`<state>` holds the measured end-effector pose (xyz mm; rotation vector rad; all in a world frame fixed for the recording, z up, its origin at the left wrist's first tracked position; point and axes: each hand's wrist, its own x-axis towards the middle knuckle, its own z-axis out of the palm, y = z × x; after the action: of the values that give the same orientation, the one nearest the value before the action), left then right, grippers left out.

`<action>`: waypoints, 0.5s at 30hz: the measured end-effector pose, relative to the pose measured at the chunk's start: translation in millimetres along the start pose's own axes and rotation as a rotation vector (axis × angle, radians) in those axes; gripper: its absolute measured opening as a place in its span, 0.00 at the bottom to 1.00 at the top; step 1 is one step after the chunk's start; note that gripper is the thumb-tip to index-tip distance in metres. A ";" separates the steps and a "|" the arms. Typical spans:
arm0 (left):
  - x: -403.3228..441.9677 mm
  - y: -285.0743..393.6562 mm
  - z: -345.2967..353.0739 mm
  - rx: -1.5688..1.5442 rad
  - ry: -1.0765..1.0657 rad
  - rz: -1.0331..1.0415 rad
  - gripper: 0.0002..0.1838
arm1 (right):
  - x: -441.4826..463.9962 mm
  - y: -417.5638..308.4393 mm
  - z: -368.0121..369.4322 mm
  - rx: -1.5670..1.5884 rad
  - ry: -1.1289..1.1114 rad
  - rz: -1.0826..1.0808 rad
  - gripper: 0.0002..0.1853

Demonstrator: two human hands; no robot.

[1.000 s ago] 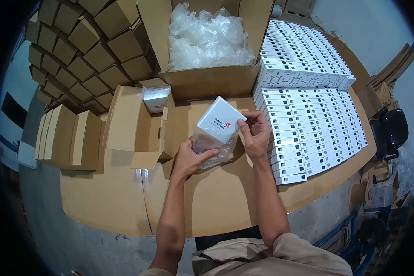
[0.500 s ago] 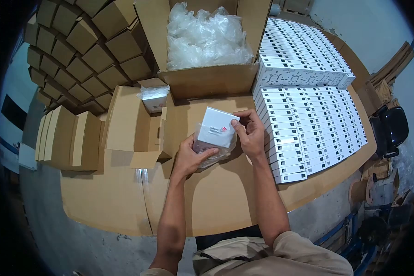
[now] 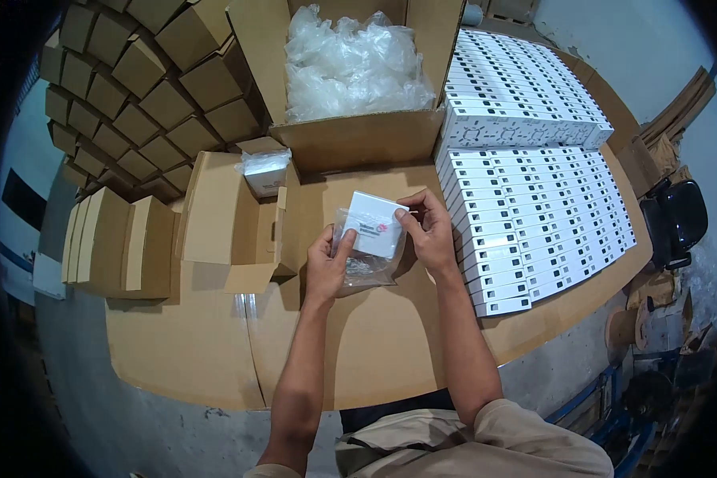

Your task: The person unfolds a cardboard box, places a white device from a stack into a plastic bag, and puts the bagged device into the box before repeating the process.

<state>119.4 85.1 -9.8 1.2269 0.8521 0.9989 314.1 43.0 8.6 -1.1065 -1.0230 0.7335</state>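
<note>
A small flat white box [image 3: 378, 211] with grey print and a red mark is partly inside a clear plastic bag [image 3: 368, 271] above the cardboard-covered table. My left hand [image 3: 327, 264] is closed on the left side of the bag and box, thumb across the front. At the upper right corner, my right hand [image 3: 430, 235] pinches the box edge between thumb and fingers; whether bag film is also in that pinch I cannot tell. The bag's lower part hangs loose below the box.
Left of my hands stands an open carton [image 3: 215, 207], a bagged white box [image 3: 265, 173] inside it. Behind is a large carton [image 3: 358, 143] of crumpled plastic bags [image 3: 354, 68]. Rows of white boxes [image 3: 534, 215] line the right; brown cartons [image 3: 147, 103] are stacked at left.
The white box has tilted and sits a little lower, and the bag's lower end now spreads out below it. My left thumb has moved up onto the box's front.
</note>
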 end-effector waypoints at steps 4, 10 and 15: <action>-1.5 1.5 5.6 -0.055 0.052 -0.003 0.13 | -0.7 0.3 -2.3 -0.061 -0.043 0.031 0.08; 0.9 -8.0 3.8 -0.131 0.165 0.002 0.13 | -4.5 -13.7 5.8 0.006 -0.103 0.071 0.19; 1.8 -10.0 2.4 -0.143 0.189 0.014 0.14 | -9.9 -15.9 4.5 -0.044 -0.254 0.174 0.32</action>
<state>123.7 85.5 -19.3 1.0300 0.9031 1.1806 306.0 31.0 21.3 -1.1704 -1.1701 1.0148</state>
